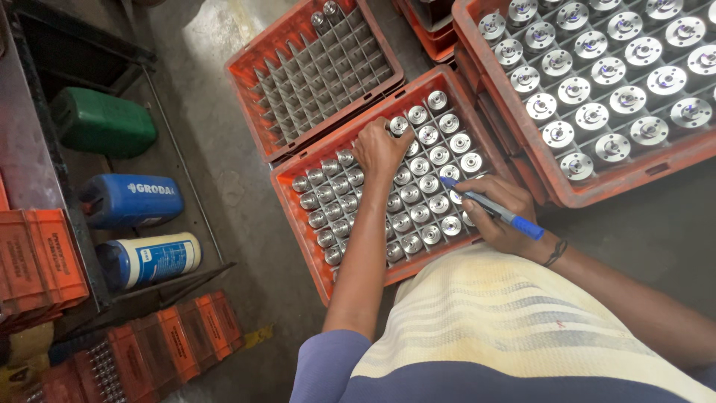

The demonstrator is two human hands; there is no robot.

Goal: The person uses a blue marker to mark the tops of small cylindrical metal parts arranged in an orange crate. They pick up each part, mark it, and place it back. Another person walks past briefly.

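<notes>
**Marking metal parts in a divided crate, one slot at a time**

So here the left hand [379, 149] is down in the middle orange crate [298, 195], fingers closed around one of the round metal parts [399, 125] near the far edge of the grid. The right hand [501, 213] sits at the crate's right side with its fingers pinched on a blue pen [494, 209], tip pointing left toward the parts.

My take on doing this well: steady the part with the left hand so it doesn't spin or tip in its slot, bring the pen tip square onto the flat top face, and work row by row so nothing gets skipped. Easy to lose your place in a grid like this.

Counts, as best I can see:
- Orange crates on the floor by the hands: three clear ones. The middle one is full, the far one [257, 75] is nearly empty with two parts at its far end, and the right one [641, 175] holds bigger flanged parts.
- Middle crate: roughly fifty parts; the arm hides some.
- Jugs on the left: three (green [101, 122], blue [133, 200], white-and-blue [153, 259]).
- Pens: one.
</notes>
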